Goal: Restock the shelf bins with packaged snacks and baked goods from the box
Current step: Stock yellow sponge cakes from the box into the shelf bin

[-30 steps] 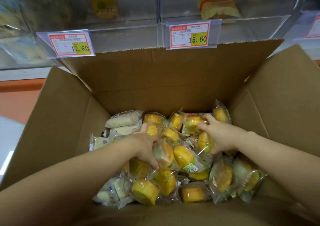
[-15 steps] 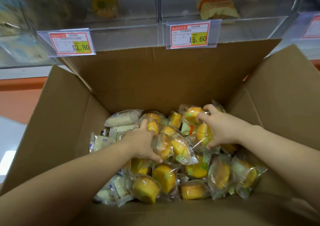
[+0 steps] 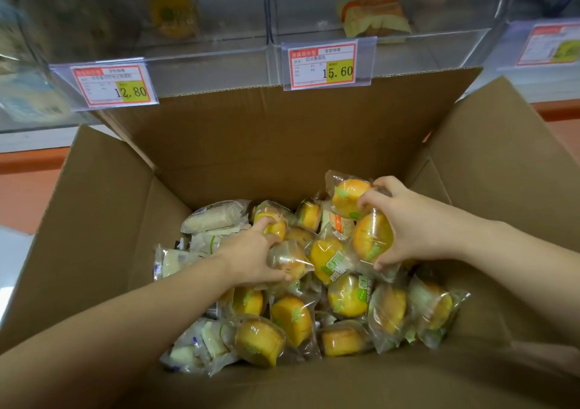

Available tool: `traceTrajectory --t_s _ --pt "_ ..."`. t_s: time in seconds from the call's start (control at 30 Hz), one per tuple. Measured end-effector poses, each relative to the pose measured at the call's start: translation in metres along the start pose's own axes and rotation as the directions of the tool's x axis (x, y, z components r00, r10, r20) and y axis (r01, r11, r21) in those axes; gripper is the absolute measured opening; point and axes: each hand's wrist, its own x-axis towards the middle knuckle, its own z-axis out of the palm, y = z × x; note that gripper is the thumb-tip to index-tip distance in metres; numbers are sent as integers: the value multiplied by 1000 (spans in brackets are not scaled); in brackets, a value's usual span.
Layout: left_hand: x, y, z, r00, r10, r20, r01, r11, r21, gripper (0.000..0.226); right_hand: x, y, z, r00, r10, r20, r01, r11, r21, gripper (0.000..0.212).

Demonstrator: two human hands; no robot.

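Note:
An open cardboard box [image 3: 103, 229] holds several clear-wrapped yellow cakes [image 3: 290, 316] and, along its left side, pale white wrapped pastries [image 3: 216, 218]. My left hand [image 3: 248, 259] grips two wrapped cakes [image 3: 287, 261] near the middle of the pile. Further right, my right hand [image 3: 408, 223] grips two more wrapped cakes [image 3: 372, 236], lifted a little above the pile. Above the box are clear shelf bins [image 3: 219, 47], nearly empty: one holds a yellow packet [image 3: 172, 13], the other a wrapped bread [image 3: 373, 16].
Price tags reading 12.80 [image 3: 113, 86] and 15.60 [image 3: 323, 64] hang on the bin fronts just above the box's rear flap. A third tag [image 3: 552, 44] sits at the far right. The side flaps stand up on both sides.
Both hands have closed on cakes and risen toward the back of the box. The right hand's two cakes have come up off the pile.

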Motion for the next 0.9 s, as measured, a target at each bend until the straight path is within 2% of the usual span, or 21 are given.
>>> traceTrajectory --t_s 0.17,0.53,0.77,0.9 --pt "4 -6 0 994 69 -82 -73 996 -50 59 1 -1 5 999 13 34 -13 1000 -3 91" --pt "6 -19 -4 989 51 -140 -81 972 -222 50 8 0 6 998 6 61 -6 1000 6 92" --pt "-5 -18 -30 975 77 -210 -120 973 -196 43 1 -9 -16 1000 -6 -27 7 999 31 93" --pt "-25 -16 -53 963 102 -251 -147 975 -168 34 -15 -16 -35 993 -21 -112 33 994 102 91"
